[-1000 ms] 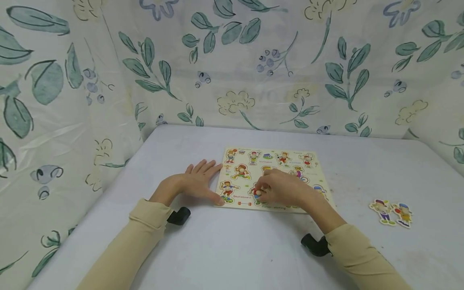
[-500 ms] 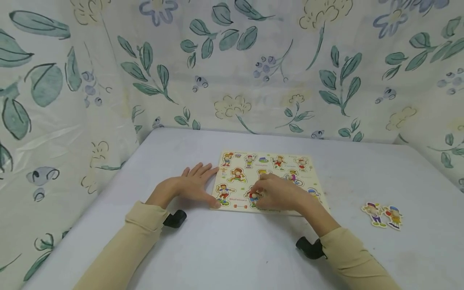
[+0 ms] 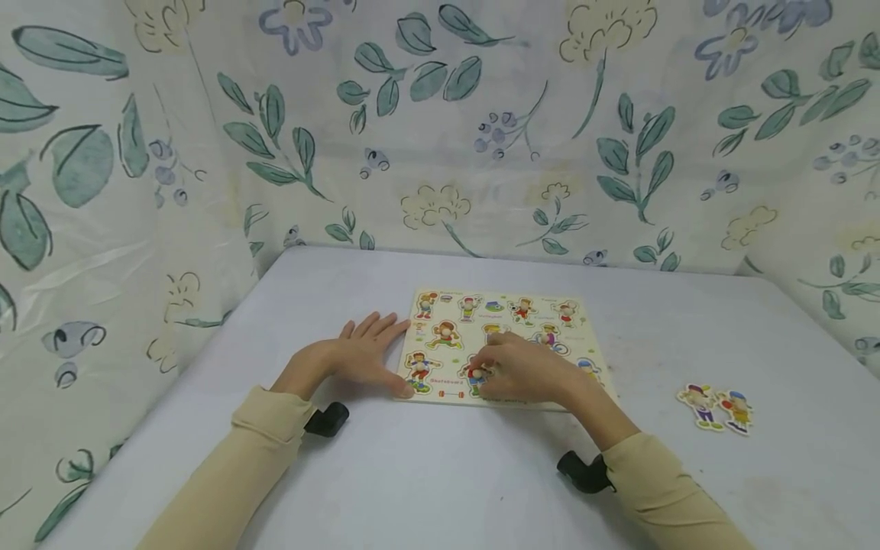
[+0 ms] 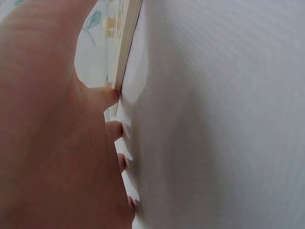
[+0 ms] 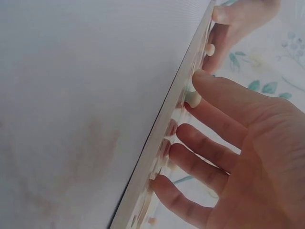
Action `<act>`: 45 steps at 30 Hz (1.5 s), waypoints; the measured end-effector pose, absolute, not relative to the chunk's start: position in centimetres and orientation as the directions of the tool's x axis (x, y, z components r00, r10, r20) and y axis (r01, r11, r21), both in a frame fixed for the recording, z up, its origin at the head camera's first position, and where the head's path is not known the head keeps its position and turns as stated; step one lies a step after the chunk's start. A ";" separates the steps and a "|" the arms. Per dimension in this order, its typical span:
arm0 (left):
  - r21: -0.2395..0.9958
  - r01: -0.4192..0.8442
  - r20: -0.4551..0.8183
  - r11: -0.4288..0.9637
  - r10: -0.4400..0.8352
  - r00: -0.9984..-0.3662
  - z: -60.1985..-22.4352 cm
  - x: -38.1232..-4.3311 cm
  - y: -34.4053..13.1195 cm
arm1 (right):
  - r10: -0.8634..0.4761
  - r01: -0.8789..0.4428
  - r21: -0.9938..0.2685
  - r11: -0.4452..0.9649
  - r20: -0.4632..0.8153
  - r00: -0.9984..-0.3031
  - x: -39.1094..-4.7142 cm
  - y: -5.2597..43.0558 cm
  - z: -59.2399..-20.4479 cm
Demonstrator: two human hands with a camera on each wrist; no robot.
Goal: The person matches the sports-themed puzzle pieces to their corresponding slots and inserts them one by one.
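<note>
A wooden knob puzzle board (image 3: 450,369) with cartoon sports figures lies on the white table. My left hand (image 3: 357,355) rests at its left edge, fingers spread, with the thumb at the near-left corner. Over the lower middle of the board, my right hand (image 3: 525,370) pinches the knob of a puzzle piece (image 3: 475,373), a figure in red and blue. The right wrist view has the pale knob (image 5: 193,98) between thumb and index finger, the other fingers (image 5: 178,195) reaching down to the board. The right hand hides part of the lower right figures.
Two loose puzzle pieces lie right of the board: a figure in purple trousers (image 3: 703,408) and one in a blue cap (image 3: 737,412). A floral cloth (image 3: 440,153) hangs behind the table and along its left side. Black wrist cameras (image 3: 583,471) sit below both hands.
The head view has turned slightly, so board and loose pieces appear shifted left and a little lower. Both hands keep their places on the board, the right still at the same piece.
</note>
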State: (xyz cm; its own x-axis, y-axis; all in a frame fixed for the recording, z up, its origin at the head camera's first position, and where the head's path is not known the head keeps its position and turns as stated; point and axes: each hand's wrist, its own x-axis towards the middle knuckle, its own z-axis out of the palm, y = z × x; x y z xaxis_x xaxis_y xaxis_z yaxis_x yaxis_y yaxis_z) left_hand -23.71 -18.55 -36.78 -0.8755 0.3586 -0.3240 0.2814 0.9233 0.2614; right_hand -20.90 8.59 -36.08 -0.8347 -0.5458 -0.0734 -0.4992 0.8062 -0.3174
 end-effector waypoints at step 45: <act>0.289 0.298 -0.318 0.910 0.385 -0.866 -36.7 -23.9 -18.3 | -0.501 -0.487 -0.333 0.808 0.049 -0.864 -18.3 15.9 -35.4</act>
State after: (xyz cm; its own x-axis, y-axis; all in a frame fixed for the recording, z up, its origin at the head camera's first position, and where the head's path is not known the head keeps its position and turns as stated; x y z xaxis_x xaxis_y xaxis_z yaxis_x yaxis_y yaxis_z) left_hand -23.93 -18.31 -36.74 -0.8665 0.3848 -0.3180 0.2979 0.9098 0.2891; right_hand -18.26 15.88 -35.40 -0.8642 -0.5007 0.0489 -0.4868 0.8076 -0.3330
